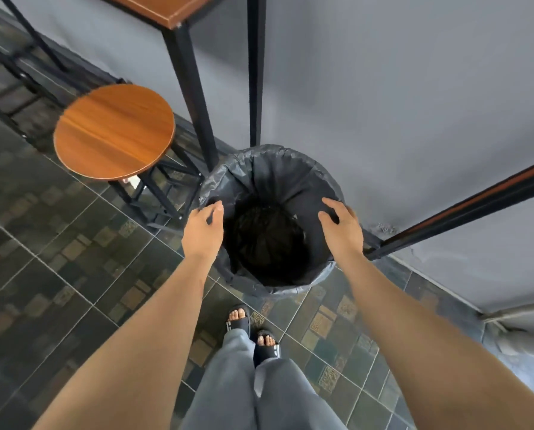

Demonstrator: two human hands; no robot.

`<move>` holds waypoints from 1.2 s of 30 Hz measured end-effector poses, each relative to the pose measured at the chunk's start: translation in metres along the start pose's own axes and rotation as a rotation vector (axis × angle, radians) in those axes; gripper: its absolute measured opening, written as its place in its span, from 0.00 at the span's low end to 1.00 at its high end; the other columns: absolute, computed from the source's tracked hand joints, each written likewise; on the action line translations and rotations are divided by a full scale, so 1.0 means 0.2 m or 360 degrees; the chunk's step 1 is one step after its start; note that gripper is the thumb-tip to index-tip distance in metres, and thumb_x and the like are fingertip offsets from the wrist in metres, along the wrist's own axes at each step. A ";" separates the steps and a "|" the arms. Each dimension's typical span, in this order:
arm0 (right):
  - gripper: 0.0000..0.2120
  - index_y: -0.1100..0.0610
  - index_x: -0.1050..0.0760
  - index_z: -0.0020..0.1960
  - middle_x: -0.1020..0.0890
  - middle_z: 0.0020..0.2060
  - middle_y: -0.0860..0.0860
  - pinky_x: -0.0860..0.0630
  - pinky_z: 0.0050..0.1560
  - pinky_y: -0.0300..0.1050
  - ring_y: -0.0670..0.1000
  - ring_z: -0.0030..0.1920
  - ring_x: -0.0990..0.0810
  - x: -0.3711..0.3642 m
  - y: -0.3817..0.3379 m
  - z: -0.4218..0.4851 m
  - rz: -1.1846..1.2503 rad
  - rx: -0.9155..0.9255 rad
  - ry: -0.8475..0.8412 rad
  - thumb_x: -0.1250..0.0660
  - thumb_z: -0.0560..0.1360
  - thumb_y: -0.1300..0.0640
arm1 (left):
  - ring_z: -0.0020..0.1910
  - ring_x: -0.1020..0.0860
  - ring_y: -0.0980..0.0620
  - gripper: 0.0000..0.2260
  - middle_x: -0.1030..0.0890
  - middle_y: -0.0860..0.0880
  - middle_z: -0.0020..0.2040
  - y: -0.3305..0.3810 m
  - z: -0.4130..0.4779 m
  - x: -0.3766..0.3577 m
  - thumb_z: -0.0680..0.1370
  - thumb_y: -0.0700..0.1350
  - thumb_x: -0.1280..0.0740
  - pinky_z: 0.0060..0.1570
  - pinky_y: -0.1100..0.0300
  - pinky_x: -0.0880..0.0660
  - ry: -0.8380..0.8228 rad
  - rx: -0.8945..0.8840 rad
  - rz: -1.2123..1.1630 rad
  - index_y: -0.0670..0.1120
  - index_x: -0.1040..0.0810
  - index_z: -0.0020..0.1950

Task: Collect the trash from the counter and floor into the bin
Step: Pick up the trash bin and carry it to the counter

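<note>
A round bin (268,169) lined with a dark plastic bag stands on the tiled floor against the grey wall. Its inside looks dark, and I cannot make out any contents. My left hand (203,228) is on the bin's left rim, fingers curled over the bag's edge. My right hand (341,221) rests on the right rim with fingers spread over the liner. Neither hand carries any trash. No trash shows on the floor around the bin.
A round wooden stool (113,131) on black legs stands left of the bin. A wooden counter (166,9) on black metal legs rises behind it. Another black frame bar (464,209) slants in from the right. My sandalled feet (253,330) stand just before the bin.
</note>
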State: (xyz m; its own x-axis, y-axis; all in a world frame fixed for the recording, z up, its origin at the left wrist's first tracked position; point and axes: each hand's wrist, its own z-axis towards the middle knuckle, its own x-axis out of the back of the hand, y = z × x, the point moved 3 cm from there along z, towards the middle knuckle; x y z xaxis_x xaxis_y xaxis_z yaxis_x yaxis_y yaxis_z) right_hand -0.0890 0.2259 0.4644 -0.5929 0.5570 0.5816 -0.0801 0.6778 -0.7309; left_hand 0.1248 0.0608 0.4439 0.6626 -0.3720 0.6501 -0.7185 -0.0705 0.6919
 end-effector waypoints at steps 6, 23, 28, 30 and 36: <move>0.15 0.40 0.27 0.65 0.30 0.68 0.43 0.27 0.44 0.40 0.42 0.44 0.24 0.03 -0.29 -0.24 -0.0003 0.0230 -0.0055 0.41 0.79 0.47 | 0.71 0.31 0.50 0.14 0.28 0.48 0.71 -0.04 -0.23 0.39 0.83 0.50 0.41 0.65 0.56 0.34 0.0140 -0.0142 -0.0257 0.58 0.23 0.67; 0.16 0.33 0.28 0.63 0.36 0.74 0.42 0.37 0.70 0.48 0.44 0.73 0.38 -0.94 -1.24 -0.78 0.0247 0.0870 -0.0710 0.36 0.77 0.46 | 0.69 0.30 0.57 0.25 0.28 0.56 0.70 -0.62 -0.19 1.74 0.80 0.32 0.40 0.70 0.58 0.34 0.0680 -0.0153 -0.0964 0.59 0.25 0.69; 0.19 0.34 0.29 0.66 0.38 0.74 0.42 0.41 0.70 0.47 0.44 0.75 0.42 -1.34 -1.55 -0.93 0.0427 0.0922 -0.0641 0.35 0.78 0.48 | 0.70 0.30 0.52 0.26 0.28 0.58 0.68 -0.77 0.04 2.14 0.80 0.32 0.40 0.72 0.54 0.35 0.0761 -0.0172 -0.0937 0.61 0.25 0.68; 0.19 0.34 0.30 0.67 0.39 0.74 0.43 0.40 0.69 0.48 0.45 0.74 0.40 -1.40 -1.62 -0.93 0.0433 0.0931 -0.0599 0.35 0.78 0.49 | 0.70 0.31 0.44 0.26 0.28 0.58 0.68 -0.79 0.09 2.20 0.80 0.32 0.40 0.71 0.53 0.34 0.0774 -0.0175 -0.0961 0.61 0.25 0.68; 0.22 0.39 0.31 0.70 0.37 0.75 0.44 0.38 0.67 0.43 0.46 0.74 0.38 -1.73 -1.95 -0.84 0.0421 0.0913 -0.0520 0.36 0.79 0.55 | 0.68 0.31 0.57 0.26 0.29 0.58 0.68 -0.85 0.46 2.47 0.80 0.32 0.40 0.64 0.65 0.34 0.0705 -0.0168 -0.1048 0.61 0.24 0.67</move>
State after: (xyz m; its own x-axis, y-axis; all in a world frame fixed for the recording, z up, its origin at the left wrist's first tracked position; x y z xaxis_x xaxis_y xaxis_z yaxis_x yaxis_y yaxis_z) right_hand 0.2817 -0.1500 0.6083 -0.8535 0.4345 0.2877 -0.2566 0.1301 -0.9577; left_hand 0.5548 -0.1958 0.6191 0.9819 0.1194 0.1467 -0.1415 -0.0512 0.9886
